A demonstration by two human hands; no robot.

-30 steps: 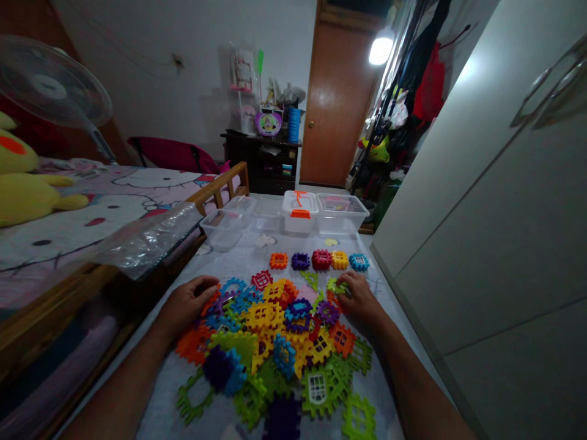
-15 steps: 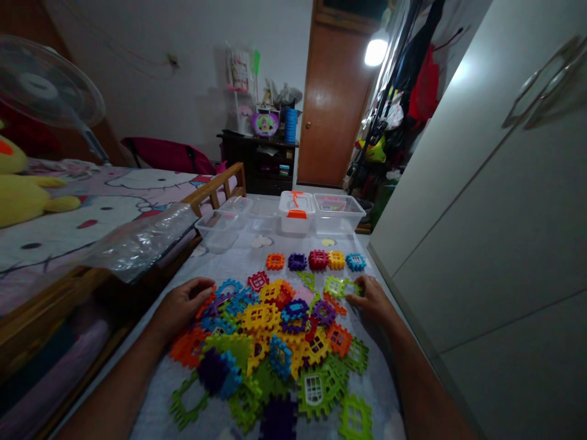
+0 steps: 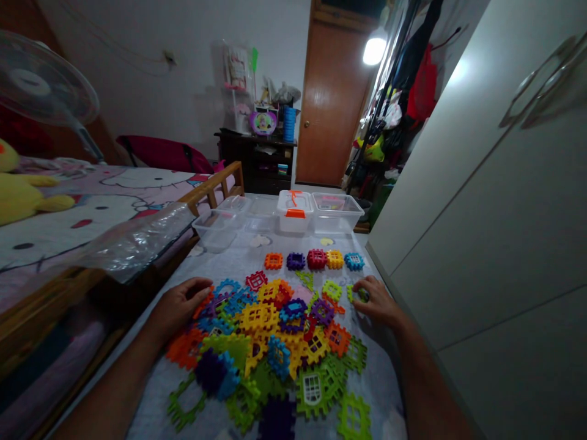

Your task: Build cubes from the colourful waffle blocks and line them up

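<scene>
A pile of toothed plastic building blocks lies in front of me, with yellow blocks [image 3: 259,316] in the middle. My left hand [image 3: 181,308] rests at the pile's left edge, its thumb and forefinger apart beside an orange block [image 3: 205,301]. On the far right my right hand [image 3: 378,300] pinches a lime green block [image 3: 351,293], partly hidden by the fingers. Left of it, apart, lies a lime green window block [image 3: 331,290]. Behind the pile stands a row of assembled blocks: orange [image 3: 274,261], purple [image 3: 296,261], red [image 3: 317,259], yellow [image 3: 335,259] and blue [image 3: 354,261].
Clear plastic bins [image 3: 215,232] and a lidded box with orange latches [image 3: 295,221] stand along the far end of the cloth-covered surface. A wooden bed rail [image 3: 213,189] runs on the left. A white cabinet [image 3: 481,244] rises close on the right.
My right hand has moved slightly right with its lime green block, opening a gap from the lime green window block. The left hand stays beside the orange block.
</scene>
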